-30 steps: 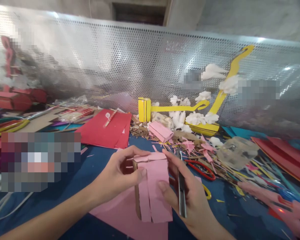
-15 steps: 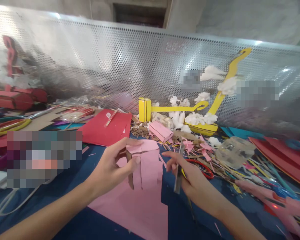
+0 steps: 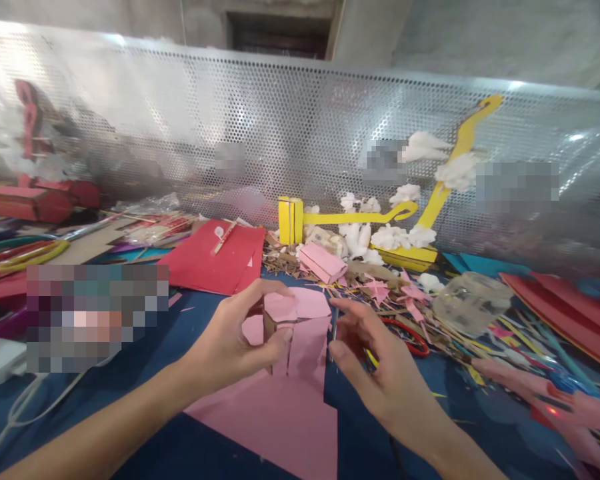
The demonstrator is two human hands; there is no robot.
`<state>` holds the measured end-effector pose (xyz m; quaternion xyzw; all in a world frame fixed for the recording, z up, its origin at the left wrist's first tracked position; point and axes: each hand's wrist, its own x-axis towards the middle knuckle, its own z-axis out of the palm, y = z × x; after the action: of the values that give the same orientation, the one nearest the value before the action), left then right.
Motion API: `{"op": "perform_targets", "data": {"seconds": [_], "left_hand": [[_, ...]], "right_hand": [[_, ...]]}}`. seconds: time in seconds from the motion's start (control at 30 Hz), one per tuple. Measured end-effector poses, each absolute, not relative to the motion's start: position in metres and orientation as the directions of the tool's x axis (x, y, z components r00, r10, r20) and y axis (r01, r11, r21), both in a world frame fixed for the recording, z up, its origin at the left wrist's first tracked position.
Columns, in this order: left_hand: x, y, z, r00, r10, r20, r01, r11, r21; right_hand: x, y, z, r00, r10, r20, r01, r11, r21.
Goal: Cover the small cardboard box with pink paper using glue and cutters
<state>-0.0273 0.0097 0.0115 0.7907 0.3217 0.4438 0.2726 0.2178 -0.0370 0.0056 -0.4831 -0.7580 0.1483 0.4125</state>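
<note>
My left hand [image 3: 237, 330] is closed around the left side of a small box covered in pink paper [image 3: 307, 340]. Its thumb presses on the front face, its fingers on the top. Brown cardboard shows along the open seams. My right hand [image 3: 375, 353] is just right of the box, fingers curled around a slim silver tool [image 3: 335, 327] that looks like a utility knife, seen nearly edge-on. Beneath the box lies a large sheet of pink paper [image 3: 290, 423].
Behind sit a pink paper block [image 3: 323, 262], paper and cardboard scraps, a yellow model [image 3: 291, 221] and red sheets [image 3: 213, 257]. At right are a pink glue gun [image 3: 555, 400] and a clear plastic piece [image 3: 473, 303]. A white cable [image 3: 15, 413] runs at left. A perforated metal panel [image 3: 280, 127] stands across the back.
My right hand has turned and come closer to the box, swinging the silver tool upright along its right side. The box in my left hand has shifted slightly right.
</note>
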Motion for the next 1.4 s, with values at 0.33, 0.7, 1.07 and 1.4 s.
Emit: {"op": "perform_targets", "data": {"seconds": [0.33, 0.7, 1.07, 1.4], "left_hand": [[-0.015, 0.006, 0.009, 0.484, 0.797, 0.360, 0.130, -0.472, 0.872], [-0.011, 0.006, 0.006, 0.450, 0.800, 0.397, -0.009, -0.440, 0.898], [-0.014, 0.011, -0.003, 0.457, 0.506, 0.732, 0.163, -0.856, 0.490], [-0.013, 0.015, -0.009, 0.399, 0.352, 0.846, 0.173, -0.936, 0.308]], "right_hand": [[0.205, -0.029, -0.001, -0.225, 0.881, 0.416, 0.380, 0.472, -0.796], [0.211, -0.030, -0.002, -0.222, 0.851, 0.476, 0.355, 0.525, -0.774], [0.209, -0.030, -0.009, -0.163, 0.820, 0.549, 0.371, 0.566, -0.736], [0.207, -0.026, -0.010, -0.153, 0.839, 0.523, 0.329, 0.542, -0.773]]}}
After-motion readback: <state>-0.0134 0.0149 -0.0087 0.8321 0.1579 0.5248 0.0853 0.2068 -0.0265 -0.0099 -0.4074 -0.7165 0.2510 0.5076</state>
